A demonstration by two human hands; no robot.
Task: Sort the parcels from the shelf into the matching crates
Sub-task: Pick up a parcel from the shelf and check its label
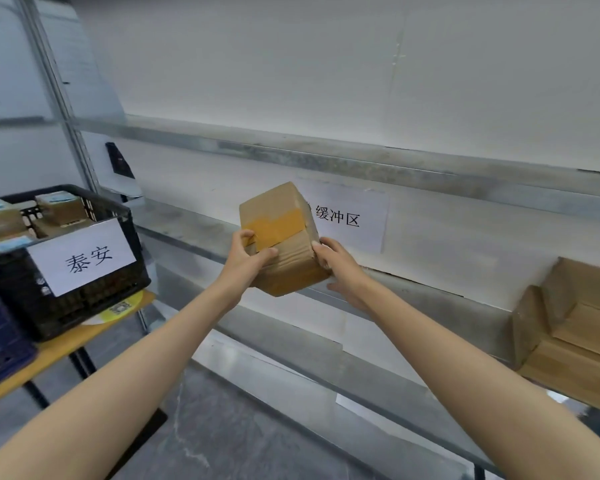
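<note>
The left fingers curl over the parcel's near left edge, tips on the tape, while the left thumb lies flat across the front face. On the other side the right thumb presses the right edge. The rest of the right fingers pass under and behind the box, so I cannot tell how they lie. The left hand and right hand thus clasp the parcel between them.

It is a small brown cardboard box, tilted with one corner pointing down. A wide strip of yellow-tan tape crosses its front face, and the cardboard below the tape is creased in several lines. No label shows on the faces in view.

The parcel is held in the air in front of the grey metal shelf, partly covering a white paper sign on the wall. To the left, well apart, a black crate with a white label stands on a wooden tabletop and holds other parcels. To the right, more cardboard boxes are stacked on the shelf.
</note>
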